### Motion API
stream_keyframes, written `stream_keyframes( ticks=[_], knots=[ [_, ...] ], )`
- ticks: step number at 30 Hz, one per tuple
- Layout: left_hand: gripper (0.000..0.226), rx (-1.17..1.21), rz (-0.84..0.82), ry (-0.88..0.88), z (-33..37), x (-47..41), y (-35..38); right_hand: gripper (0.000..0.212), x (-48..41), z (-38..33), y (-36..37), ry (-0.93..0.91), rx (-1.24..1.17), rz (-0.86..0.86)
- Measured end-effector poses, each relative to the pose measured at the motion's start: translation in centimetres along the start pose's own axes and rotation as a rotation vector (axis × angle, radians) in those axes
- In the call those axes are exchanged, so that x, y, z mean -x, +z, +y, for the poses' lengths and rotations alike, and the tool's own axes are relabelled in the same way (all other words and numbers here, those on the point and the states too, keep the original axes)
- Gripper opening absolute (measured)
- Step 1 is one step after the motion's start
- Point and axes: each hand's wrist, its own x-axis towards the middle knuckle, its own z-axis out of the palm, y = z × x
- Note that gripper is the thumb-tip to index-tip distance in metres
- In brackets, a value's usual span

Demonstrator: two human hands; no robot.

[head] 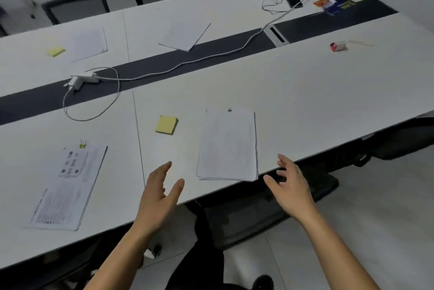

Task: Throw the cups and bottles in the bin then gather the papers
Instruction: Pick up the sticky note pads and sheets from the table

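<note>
Head view puts both sets of fingers spread wide and holding nothing: the left hand (159,193) hangs over the counter (305,92) with thumb and fingers (168,165) fanned, and the right hand (291,186) hovers just off the counter's near edge, its fingers loosely parted. Between them, a little ahead of the fingertips, lies a stack of papers (227,146), touched by neither hand. Its long axis runs away from the person, so its short near edge faces the hands, and its near right corner sits right at the counter's edge. The right fingers look slightly closer to the stack's side than the left, so a two-sided scoop seems the likely next move. A small clip (229,109) sits at the stack's far edge, and a yellow sticky pad (166,124) lies just to its left. Further left lies a printed sheaf (68,186) with a yellow binder clip (83,144) at its top; two more sheaves (89,43) and (185,35) lie well apart across the dark centre strip. No cup or bin can be made out; the clutter at the far right corner is too blurred to name, and the forearms are cut off at the bottom.
</note>
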Motion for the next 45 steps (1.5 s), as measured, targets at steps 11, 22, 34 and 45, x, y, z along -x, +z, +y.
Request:
stream_keyframes(
  ticks=[11, 22, 34, 45],
  knots=[
    [0.077, -0.248, -0.096, -0.242, -11.0, -26.2, 1.5, 0.073, -15.3, -0.2, 11.4, 0.374, 0.244, 0.056],
    [0.055, -0.498, -0.196, -0.013, -10.3, -34.3, 5.7, 0.103, -18.5, -0.3, 17.6, 0.562, 0.474, 0.096],
    [0.066, -0.391, -0.210, -0.039, -10.6, -27.4, 7.8, 0.085, -14.5, 1.4, 17.2, 0.658, 0.207, 0.288],
    [0.066, -0.421, -0.175, -0.036, -10.6, -22.2, 10.0, 0.080, -9.5, 4.3, 14.8, 0.784, -0.059, 0.216]
  ],
)
